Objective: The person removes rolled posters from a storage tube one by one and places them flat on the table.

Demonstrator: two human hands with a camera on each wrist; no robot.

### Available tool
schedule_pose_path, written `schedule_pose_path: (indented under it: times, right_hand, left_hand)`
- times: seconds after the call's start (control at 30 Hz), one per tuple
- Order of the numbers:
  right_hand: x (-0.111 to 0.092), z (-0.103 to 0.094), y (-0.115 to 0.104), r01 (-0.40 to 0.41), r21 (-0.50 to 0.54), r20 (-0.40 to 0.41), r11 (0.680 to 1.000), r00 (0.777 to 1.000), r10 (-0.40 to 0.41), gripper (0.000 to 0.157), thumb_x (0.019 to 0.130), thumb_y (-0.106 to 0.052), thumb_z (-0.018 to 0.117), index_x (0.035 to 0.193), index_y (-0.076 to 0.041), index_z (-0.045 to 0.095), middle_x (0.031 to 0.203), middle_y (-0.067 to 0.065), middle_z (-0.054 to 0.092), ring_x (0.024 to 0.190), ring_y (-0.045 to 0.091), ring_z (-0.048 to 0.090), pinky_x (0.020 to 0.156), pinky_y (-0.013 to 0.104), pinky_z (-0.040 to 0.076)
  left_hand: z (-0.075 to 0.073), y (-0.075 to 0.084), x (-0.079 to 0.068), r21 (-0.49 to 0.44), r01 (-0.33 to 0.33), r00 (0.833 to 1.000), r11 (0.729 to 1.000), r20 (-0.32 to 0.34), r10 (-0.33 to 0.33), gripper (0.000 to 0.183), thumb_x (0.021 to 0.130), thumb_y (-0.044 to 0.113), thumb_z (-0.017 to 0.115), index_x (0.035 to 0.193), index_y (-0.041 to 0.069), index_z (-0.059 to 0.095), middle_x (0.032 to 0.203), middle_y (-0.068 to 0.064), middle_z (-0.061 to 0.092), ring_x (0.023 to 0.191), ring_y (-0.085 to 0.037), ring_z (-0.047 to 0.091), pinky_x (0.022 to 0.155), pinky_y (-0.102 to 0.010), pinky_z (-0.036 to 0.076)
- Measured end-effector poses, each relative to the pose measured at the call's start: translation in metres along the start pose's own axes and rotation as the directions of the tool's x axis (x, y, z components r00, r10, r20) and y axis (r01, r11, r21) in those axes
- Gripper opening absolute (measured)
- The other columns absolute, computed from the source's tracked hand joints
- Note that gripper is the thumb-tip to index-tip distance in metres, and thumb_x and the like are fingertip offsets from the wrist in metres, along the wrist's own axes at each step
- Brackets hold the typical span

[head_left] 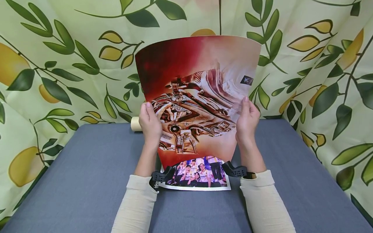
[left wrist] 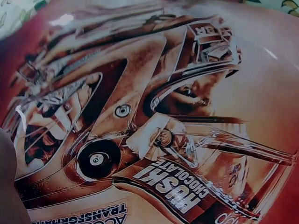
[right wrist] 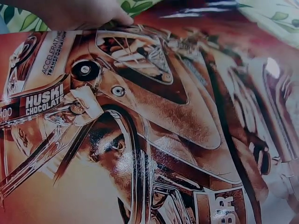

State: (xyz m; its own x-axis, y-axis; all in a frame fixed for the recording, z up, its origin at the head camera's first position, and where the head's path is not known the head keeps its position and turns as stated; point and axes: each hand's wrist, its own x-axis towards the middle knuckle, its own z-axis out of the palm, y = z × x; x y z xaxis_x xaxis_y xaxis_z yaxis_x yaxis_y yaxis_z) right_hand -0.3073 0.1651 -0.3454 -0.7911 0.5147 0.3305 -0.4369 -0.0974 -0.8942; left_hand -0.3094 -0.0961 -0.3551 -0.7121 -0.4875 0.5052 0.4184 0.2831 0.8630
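A glossy poster (head_left: 201,113) in red and orange tones is held up by its two side edges, its sheet bowed and its top edge curved. The picture on it looks like a racing helmet turned sideways, with "Huski Chocolate" lettering (left wrist: 170,186). My left hand (head_left: 150,124) pinches the left edge, thumb on the printed face. At the opposite edge my right hand (head_left: 247,121) grips in the same way. Beneath the poster's lower end lies a white-bordered group photo (head_left: 201,174), its upper part hidden. The right wrist view shows a hand (right wrist: 79,11) at the poster's edge.
A pale cylindrical roll (head_left: 136,124) lies toward the back of the blue-grey table (head_left: 93,181), partly hidden by my left hand. Leaf-and-fruit patterned cloth (head_left: 64,64) hangs behind the table and along both sides. Each wrist carries a black strapped device (head_left: 163,174).
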Motion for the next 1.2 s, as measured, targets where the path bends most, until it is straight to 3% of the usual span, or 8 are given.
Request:
schedule_pose_path:
  times: [0.2,0.63,0.77,0.87,0.93,1.0,1.07,1.2]
  right_hand:
    - [0.001,0.004,-0.001,-0.024,0.009,-0.049,1.000,0.999,0.025,0.049,0.107,-0.027,0.052,0.059,-0.018,0.048,0.064,-0.011,0.054,0.068,0.007,0.046,0.067,0.023,0.038]
    - [0.005,0.000,0.003,-0.057,0.030,-0.089,0.998,0.994,0.059,0.046,0.102,-0.026,0.060,0.057,-0.016,0.060,0.053,-0.009,0.050,0.052,0.004,0.047,0.052,0.019,0.038]
    - [0.004,-0.001,0.004,-0.025,0.015,-0.068,1.000,0.997,0.026,0.037,0.104,-0.025,0.058,0.069,-0.013,0.062,0.055,-0.010,0.047,0.048,0.003,0.042,0.050,0.019,0.035]
    - [0.004,-0.004,0.004,0.018,-0.056,-0.037,0.998,0.999,-0.020,0.017,0.105,-0.024,0.055,0.104,-0.016,0.070,0.056,-0.010,0.038,0.044,0.002,0.034,0.045,0.018,0.029]
    - [0.005,-0.006,0.005,0.064,-0.107,-0.004,0.992,0.998,-0.065,0.029,0.106,-0.022,0.052,0.133,-0.024,0.063,0.061,-0.009,0.035,0.044,0.003,0.028,0.044,0.018,0.026]
    - [0.007,-0.007,0.005,0.122,-0.143,0.029,0.982,0.992,-0.119,0.040,0.107,-0.020,0.050,0.145,-0.027,0.055,0.073,-0.008,0.056,0.055,-0.002,0.047,0.052,0.013,0.039]
    - [0.009,-0.007,0.005,0.170,-0.140,0.059,0.975,0.985,-0.163,0.042,0.107,-0.015,0.048,0.148,-0.025,0.052,0.111,-0.004,0.072,0.089,-0.003,0.066,0.078,0.011,0.051]
    - [0.012,-0.007,0.005,0.242,-0.123,0.094,0.962,0.968,-0.231,0.039,0.107,-0.008,0.046,0.143,-0.017,0.057,0.151,-0.001,0.055,0.140,0.005,0.049,0.116,0.023,0.039]
  left_hand:
    - [0.001,-0.004,0.006,0.019,-0.025,1.000,1.000,0.002,0.025,0.040,0.111,0.024,0.037,0.071,0.018,0.036,0.064,0.002,0.030,0.059,-0.011,0.028,0.059,-0.026,0.024]
    - [0.002,-0.007,0.008,0.029,-0.073,0.997,0.997,-0.027,0.074,0.042,0.108,0.018,0.041,0.067,0.013,0.035,0.063,0.002,0.027,0.058,-0.012,0.024,0.058,-0.025,0.020]
    - [0.002,-0.007,0.006,-0.039,-0.046,0.999,0.998,0.016,0.047,0.025,0.109,0.020,0.040,0.100,0.007,0.059,0.060,0.005,0.030,0.052,-0.010,0.028,0.052,-0.024,0.025]
    - [0.001,-0.006,0.006,-0.066,-0.055,0.997,0.996,0.044,0.058,0.034,0.110,0.020,0.039,0.139,0.016,0.054,0.067,0.008,0.041,0.047,-0.007,0.030,0.047,-0.023,0.026]
    - [0.000,-0.006,0.007,-0.075,-0.082,0.994,0.994,0.066,0.087,0.037,0.110,0.016,0.038,0.142,0.015,0.056,0.079,0.004,0.058,0.052,-0.003,0.036,0.052,-0.020,0.032]
    - [-0.001,-0.006,0.008,-0.079,-0.105,0.989,0.991,0.093,0.113,0.036,0.109,0.010,0.037,0.134,0.011,0.064,0.103,-0.003,0.068,0.054,-0.002,0.035,0.056,-0.019,0.032]
    - [-0.003,-0.007,0.010,-0.115,-0.099,0.985,0.988,0.129,0.114,0.036,0.107,0.005,0.037,0.126,0.005,0.068,0.118,-0.011,0.069,0.064,0.002,0.041,0.066,-0.016,0.037]
    - [-0.008,-0.006,0.015,-0.197,-0.034,0.975,0.980,0.210,0.076,0.032,0.103,0.002,0.045,0.126,0.001,0.067,0.129,-0.014,0.067,0.064,0.001,0.044,0.061,-0.017,0.037]
